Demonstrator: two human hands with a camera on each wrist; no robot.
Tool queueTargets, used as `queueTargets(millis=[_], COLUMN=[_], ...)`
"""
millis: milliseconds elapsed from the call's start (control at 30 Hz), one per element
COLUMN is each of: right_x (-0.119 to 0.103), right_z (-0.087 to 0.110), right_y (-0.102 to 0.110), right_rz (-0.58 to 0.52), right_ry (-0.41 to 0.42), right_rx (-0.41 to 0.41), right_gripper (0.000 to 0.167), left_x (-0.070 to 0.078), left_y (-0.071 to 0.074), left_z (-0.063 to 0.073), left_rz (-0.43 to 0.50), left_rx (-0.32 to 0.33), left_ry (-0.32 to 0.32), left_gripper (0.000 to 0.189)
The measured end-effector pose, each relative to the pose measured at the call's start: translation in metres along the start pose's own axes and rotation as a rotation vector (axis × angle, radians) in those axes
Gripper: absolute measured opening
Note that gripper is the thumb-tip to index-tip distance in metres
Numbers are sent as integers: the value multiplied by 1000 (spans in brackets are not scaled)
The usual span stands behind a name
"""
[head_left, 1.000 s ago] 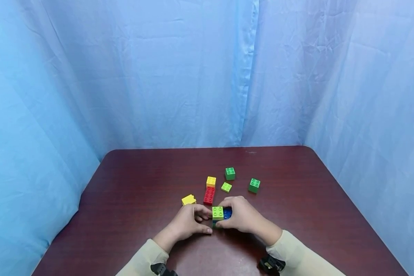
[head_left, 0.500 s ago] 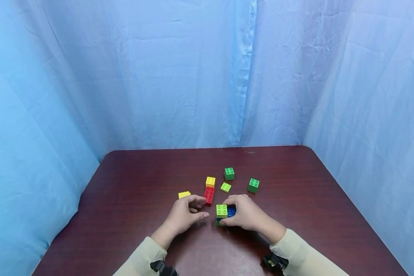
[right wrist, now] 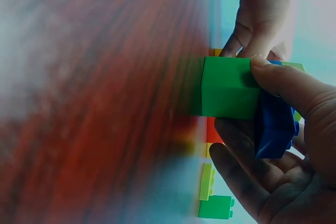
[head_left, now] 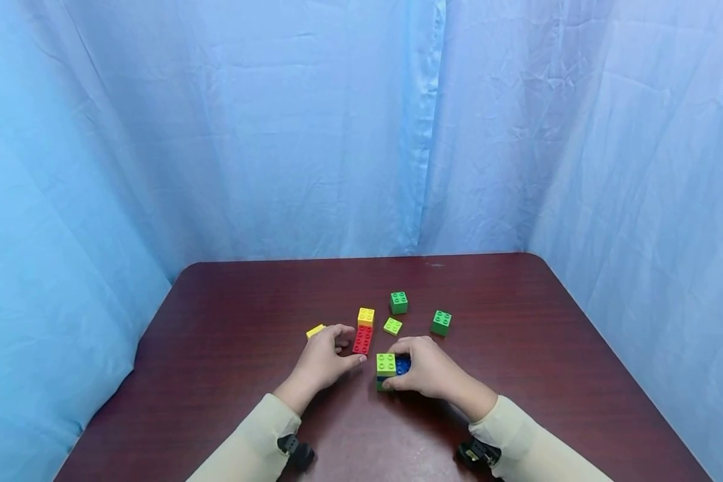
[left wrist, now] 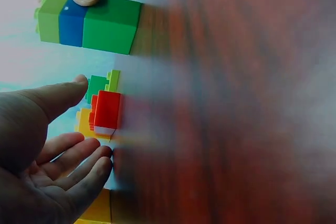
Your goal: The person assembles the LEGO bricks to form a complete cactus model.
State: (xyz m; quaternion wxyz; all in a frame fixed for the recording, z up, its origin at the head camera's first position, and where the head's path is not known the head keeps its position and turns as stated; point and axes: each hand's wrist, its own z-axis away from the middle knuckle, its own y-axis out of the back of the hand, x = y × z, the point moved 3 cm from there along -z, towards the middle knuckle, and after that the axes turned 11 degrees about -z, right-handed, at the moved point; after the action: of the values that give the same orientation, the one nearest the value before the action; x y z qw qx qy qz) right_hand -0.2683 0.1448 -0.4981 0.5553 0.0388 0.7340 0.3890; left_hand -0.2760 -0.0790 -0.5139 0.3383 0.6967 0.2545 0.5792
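Note:
My right hand (head_left: pixel 428 371) grips a small stack of toy building bricks between thumb and fingers. A green brick (right wrist: pixel 228 87) forms its base, a longer blue brick (right wrist: pixel 275 124) lies in the middle and juts out to the right, and a lime brick (head_left: pixel 385 365) tops the left end. To the left, my left hand (head_left: pixel 324 358) holds nothing; its thumb and fingers are spread apart, palm toward the stack. Just beyond those fingertips lies a red brick (head_left: pixel 363 340). A yellow brick (head_left: pixel 315 331) is partly hidden behind the left hand.
Behind the red brick sits another yellow brick (head_left: pixel 366 316). A thin lime brick (head_left: pixel 393 327) and two green bricks, one farther back (head_left: pixel 399 302) and one to the right (head_left: pixel 441 322), lie on the dark wooden table (head_left: pixel 229 321). Blue curtains (head_left: pixel 313 134) surround it.
My left hand has drawn away from the stack to the left, then moved forward toward the red brick. The right hand keeps its grip, with the stack shifted slightly right and forward.

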Motion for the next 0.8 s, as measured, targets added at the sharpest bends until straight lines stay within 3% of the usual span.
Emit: queueTargets(millis=[267, 800], right_x=[3, 5], right_z=[-5, -9], right_y=[1, 3], right_rz=[25, -18], right_ry=[-3, -31], right_rx=[14, 6], right_gripper=[34, 34], left_x=[7, 15], left_y=[-2, -8], left_z=[-17, -36], left_rz=[-25, -113], left_rx=[-27, -78], left_ry=[71, 122], left_gripper=[55, 60])
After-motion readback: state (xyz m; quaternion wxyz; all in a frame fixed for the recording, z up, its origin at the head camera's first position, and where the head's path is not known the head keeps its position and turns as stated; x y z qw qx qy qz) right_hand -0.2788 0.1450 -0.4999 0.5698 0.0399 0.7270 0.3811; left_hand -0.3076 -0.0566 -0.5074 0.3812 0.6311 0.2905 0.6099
